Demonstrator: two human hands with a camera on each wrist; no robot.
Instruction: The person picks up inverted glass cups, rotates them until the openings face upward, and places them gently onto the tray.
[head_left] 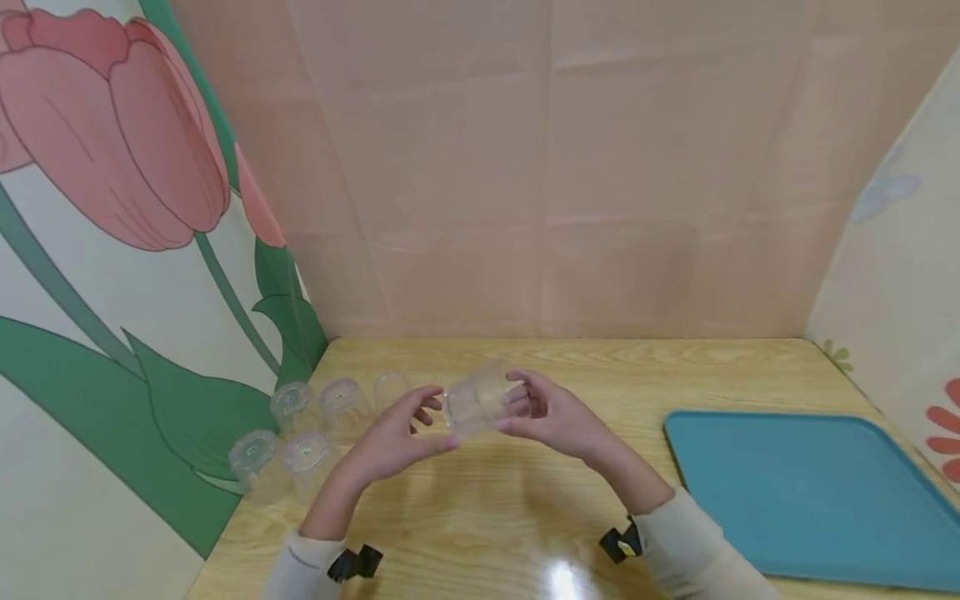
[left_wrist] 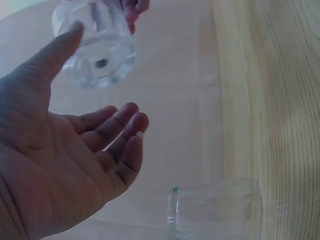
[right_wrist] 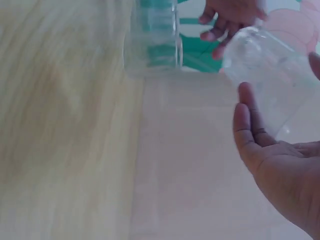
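Observation:
A clear plastic-looking cup (head_left: 472, 404) is held tilted above the table, its base toward the left. My right hand (head_left: 558, 417) grips it around its right end, with fingers and thumb on opposite sides. In the right wrist view the cup (right_wrist: 270, 75) lies between the fingers and thumb of that hand (right_wrist: 285, 165). My left hand (head_left: 393, 433) is beside the cup's base, fingers loosely bent and thumb out. In the left wrist view its palm (left_wrist: 60, 165) shows with nothing in it, and the thumb overlaps the cup (left_wrist: 100, 60).
Several clear cups stand upside down at the table's left side, among them a front cup (head_left: 255, 462) and a back cup (head_left: 345, 404). A blue tray (head_left: 810, 500) lies on the wooden table (head_left: 585, 367) at the right. A pink sheet (head_left: 547, 167) hangs behind.

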